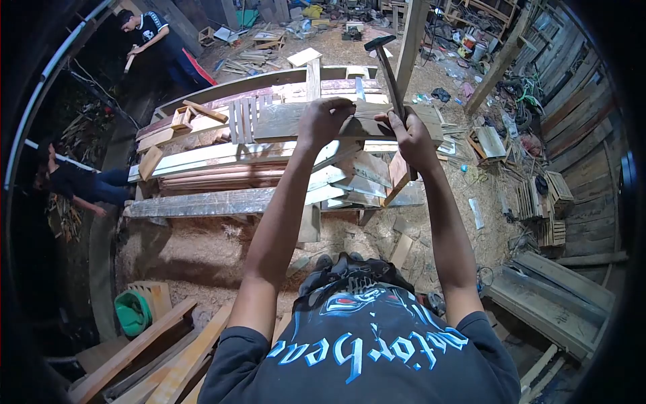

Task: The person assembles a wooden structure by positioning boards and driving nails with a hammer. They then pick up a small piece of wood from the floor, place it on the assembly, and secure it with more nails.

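Two bare arms reach up from a black shirt (363,343) at the lower edge. Left of it, loose planks (155,350) lean together beside a green tub (131,311), and sawdust (202,249) covers the ground up to the bench.

On the bench lies a thick stack (229,178) of long timbers, with shorter offcuts (363,182) fanned out below the wrists. Across the top of the stack rests a grey board (282,121). The left hand (326,116) is curled tight on the board's upper edge, fingers bent over it. Whether it also pinches something small cannot be told. Just beside it, the right hand (412,138) is closed round the handle of a hammer (390,74), which stands nearly upright with its head at the top.

A slatted piece (243,120) and small blocks (183,118) crowd the board's left end, and an upright batten (313,75) stands just beyond the left knuckles. Behind the hammer rises a post (412,34), close to its handle.

Crates (553,202) and scrap litter the right side. A crouching person (77,183) is at the left, and a standing person (149,32) is far off.
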The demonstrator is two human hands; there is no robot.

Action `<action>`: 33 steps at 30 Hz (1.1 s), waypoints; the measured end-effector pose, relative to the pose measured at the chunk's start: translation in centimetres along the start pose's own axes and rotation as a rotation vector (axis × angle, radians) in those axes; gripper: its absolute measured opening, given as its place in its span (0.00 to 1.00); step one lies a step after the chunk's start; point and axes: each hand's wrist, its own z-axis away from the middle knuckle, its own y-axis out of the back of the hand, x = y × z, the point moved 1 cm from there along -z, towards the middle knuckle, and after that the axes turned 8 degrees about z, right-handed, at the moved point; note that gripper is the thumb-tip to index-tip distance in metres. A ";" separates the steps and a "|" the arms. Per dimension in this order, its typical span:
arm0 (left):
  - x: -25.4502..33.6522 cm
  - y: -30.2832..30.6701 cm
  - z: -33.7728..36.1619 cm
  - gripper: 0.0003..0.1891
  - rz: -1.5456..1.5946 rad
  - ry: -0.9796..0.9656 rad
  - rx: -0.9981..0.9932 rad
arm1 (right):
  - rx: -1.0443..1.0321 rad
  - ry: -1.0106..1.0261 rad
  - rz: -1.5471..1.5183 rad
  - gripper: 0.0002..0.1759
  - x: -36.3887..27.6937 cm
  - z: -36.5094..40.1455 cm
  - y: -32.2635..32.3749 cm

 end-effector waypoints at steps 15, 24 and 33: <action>0.2 -0.4 0.0 0.07 -0.056 -0.150 0.069 | 0.047 -0.043 0.362 0.19 -9.6 3.6 1.4; 0.4 -0.2 0.1 0.09 -0.111 -0.210 0.055 | -0.188 -0.117 0.387 0.20 -14.4 8.3 3.5; 0.1 -0.3 0.3 0.09 -0.052 -0.231 0.089 | -0.117 0.165 0.476 0.28 -14.1 8.5 4.3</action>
